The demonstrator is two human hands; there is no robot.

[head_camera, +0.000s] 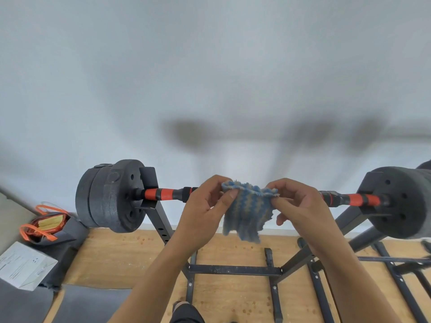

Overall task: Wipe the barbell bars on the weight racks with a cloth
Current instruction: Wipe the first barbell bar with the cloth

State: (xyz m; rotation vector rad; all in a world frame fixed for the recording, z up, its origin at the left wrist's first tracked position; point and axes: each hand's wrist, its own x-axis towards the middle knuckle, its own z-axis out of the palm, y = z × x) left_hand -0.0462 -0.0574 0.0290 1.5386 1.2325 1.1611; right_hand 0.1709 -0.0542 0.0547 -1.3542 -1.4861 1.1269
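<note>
A barbell bar [168, 194] with orange and black sections lies across a black weight rack [233, 269], with dark plates at its left end [109, 197] and right end [396, 201]. A blue and tan striped cloth [247, 210] hangs in front of the middle of the bar and hides that stretch of it. My left hand [205, 206] pinches the cloth's top left corner between thumb and fingers. My right hand [300, 203] pinches the top right corner. Whether the cloth touches the bar I cannot tell.
A white wall stands right behind the bar. On the floor at the left sit a dark bag with orange straps [51, 227] and a white box [23, 264]. More black rack frames [396, 276] cover the wooden floor at the right.
</note>
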